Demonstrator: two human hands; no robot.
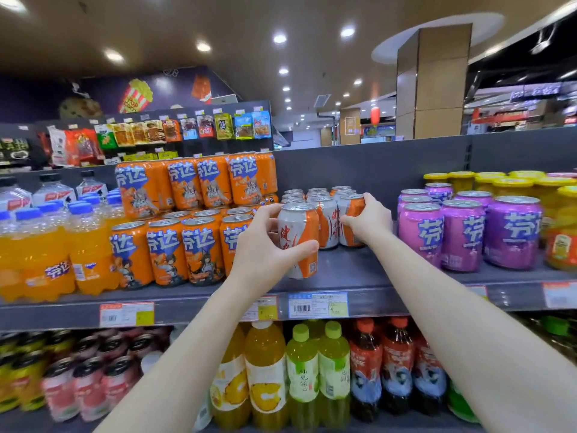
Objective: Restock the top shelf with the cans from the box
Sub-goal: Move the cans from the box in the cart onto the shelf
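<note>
The white-and-orange can sits in my left hand, thumb and fingers curled round its sides, just in front of the stocked cans on the top shelf. My right hand grips a second can at the right end of the stocked cans. Orange cans stand left of them, purple cans right.
</note>
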